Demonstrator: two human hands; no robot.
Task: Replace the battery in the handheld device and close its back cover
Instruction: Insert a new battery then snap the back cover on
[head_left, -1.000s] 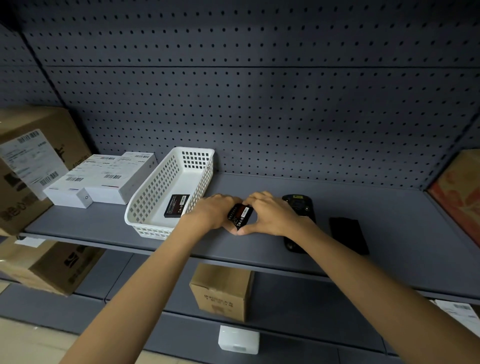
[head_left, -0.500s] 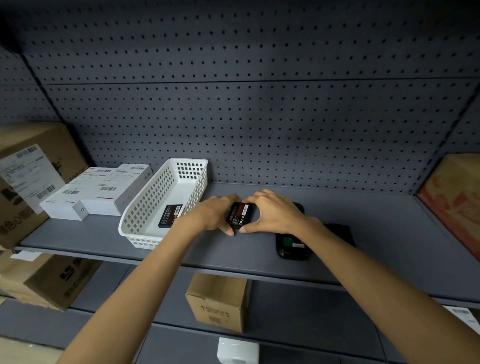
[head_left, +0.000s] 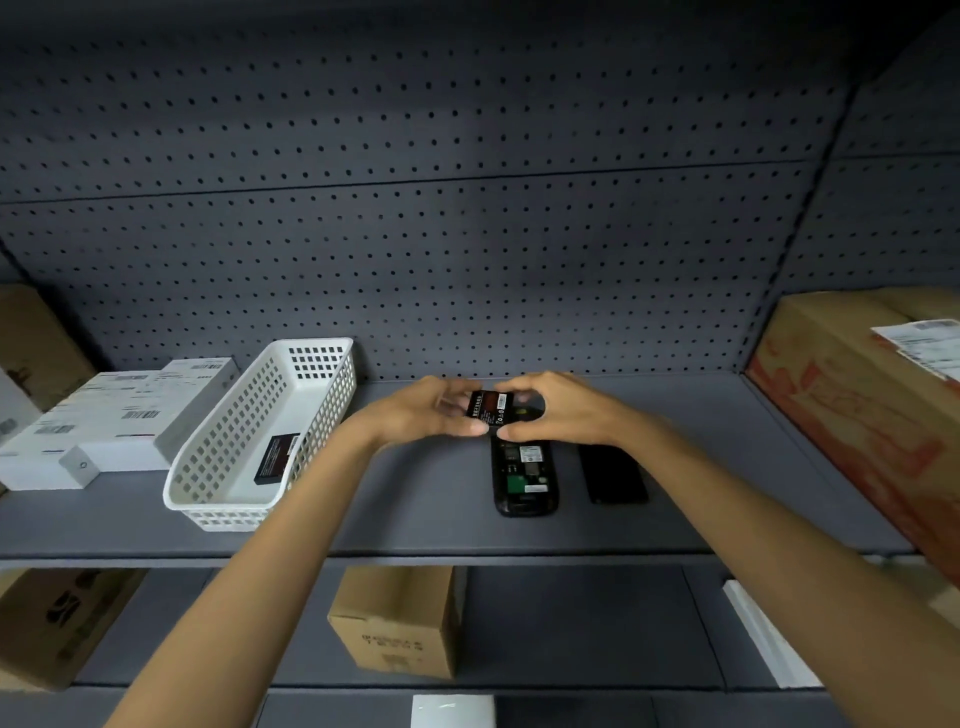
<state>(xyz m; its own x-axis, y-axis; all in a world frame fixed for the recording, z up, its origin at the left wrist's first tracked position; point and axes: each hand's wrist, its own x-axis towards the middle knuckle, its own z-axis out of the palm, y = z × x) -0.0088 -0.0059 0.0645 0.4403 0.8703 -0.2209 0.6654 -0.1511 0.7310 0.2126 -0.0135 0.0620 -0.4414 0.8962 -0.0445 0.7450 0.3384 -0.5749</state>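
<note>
While both of our hands meet over the grey shelf (head_left: 415, 519), these are the things we see:

Battery: the black battery (head_left: 489, 406) with its red-marked label faces us, held above the shelf, at 12 o'clock from the handheld device (head_left: 525, 475).

Left hand: our left hand (head_left: 423, 413) grips the battery's left side, thumb under its lower edge and fingers (head_left: 457, 389) curled behind it.

Right hand: our right hand (head_left: 558, 408) pinches the battery's right side, thumb at the lower corner and the other fingers arched over the top edge.

Handheld device: it lies flat on the shelf with its back toward us and the cover off, so the open bay and its green and white inner parts show. Its upper end is hidden behind our hands.

Back cover: the flat black back cover (head_left: 613, 474) lies on the shelf at 3 o'clock from the device, just beside it and not touching.

Basket: the white perforated basket (head_left: 223, 467) stands at 9 o'clock from the device, well apart. A second black battery (head_left: 277, 458) leans against its right wall inside.

White boxes: the labelled white boxes (head_left: 104, 421) lie at 9 o'clock from the basket.

Right carton: a brown carton (head_left: 857, 405) with red print fills the shelf's 3 o'clock end.

Behind: a dark pegboard (head_left: 467, 234) backs the shelf.

Below: a small brown box (head_left: 395, 621) sits on the lower shelf at 6 o'clock from our hands.
</note>
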